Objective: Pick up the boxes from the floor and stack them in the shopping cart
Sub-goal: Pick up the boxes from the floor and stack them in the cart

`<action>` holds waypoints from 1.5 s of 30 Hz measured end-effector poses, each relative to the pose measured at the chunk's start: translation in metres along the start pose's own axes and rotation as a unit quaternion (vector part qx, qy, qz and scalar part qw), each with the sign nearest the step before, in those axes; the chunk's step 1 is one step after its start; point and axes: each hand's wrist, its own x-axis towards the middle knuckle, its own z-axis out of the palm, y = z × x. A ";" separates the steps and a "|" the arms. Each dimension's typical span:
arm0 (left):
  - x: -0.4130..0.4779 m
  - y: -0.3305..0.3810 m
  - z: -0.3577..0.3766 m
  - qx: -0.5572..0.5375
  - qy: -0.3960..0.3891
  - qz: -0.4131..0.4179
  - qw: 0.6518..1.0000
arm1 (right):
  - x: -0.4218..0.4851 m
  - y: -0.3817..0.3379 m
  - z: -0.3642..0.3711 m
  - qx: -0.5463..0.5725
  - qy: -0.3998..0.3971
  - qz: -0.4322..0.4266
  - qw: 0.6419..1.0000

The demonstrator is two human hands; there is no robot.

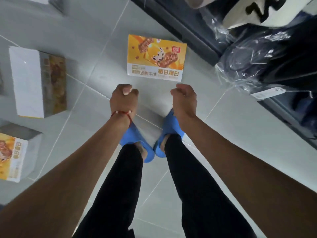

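Flat glossy box [156,57] on smooth tiles [85,31], both hands [123,98] curled, empty.

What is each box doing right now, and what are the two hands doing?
Orange box: lying flat on the floor, picture side up, untouched.
White box: standing on the floor at the left, untouched.
Corner box: on the floor, partly out of view.
Left hand: fingers curled, holding nothing.
Right hand: fingers curled, holding nothing.
Plastic-wrapped dark bundle: resting on the right, still wrapped.
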 end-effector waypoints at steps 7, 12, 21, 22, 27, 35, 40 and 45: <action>0.109 -0.007 0.047 -0.027 0.050 0.042 0.998 | 0.110 0.011 0.039 -0.022 0.064 -0.038 0.997; 0.162 0.002 0.071 -0.048 -0.018 0.056 0.997 | 0.166 0.009 0.060 -0.024 0.022 -0.051 0.998; 0.164 -0.013 0.077 -0.048 -0.046 0.063 0.996 | 0.176 0.014 0.056 0.001 -0.041 -0.039 0.998; 0.158 -0.017 0.074 -0.042 -0.052 0.057 0.996 | 0.172 0.016 0.053 -0.007 -0.044 -0.039 0.998; 0.129 -0.039 0.055 -0.084 -0.047 -0.009 0.995 | 0.136 0.023 0.041 -0.015 -0.050 -0.044 0.998; 0.020 -0.036 -0.009 -0.159 -0.020 -0.082 0.984 | 0.033 0.011 0.006 -0.029 -0.060 -0.035 0.997; -0.057 -0.019 -0.060 -0.203 0.017 -0.096 0.974 | -0.050 -0.015 -0.023 -0.032 -0.043 -0.037 0.998; -0.140 0.017 -0.113 -0.200 0.044 -0.079 0.976 | -0.134 -0.049 -0.062 -0.002 -0.064 -0.028 0.998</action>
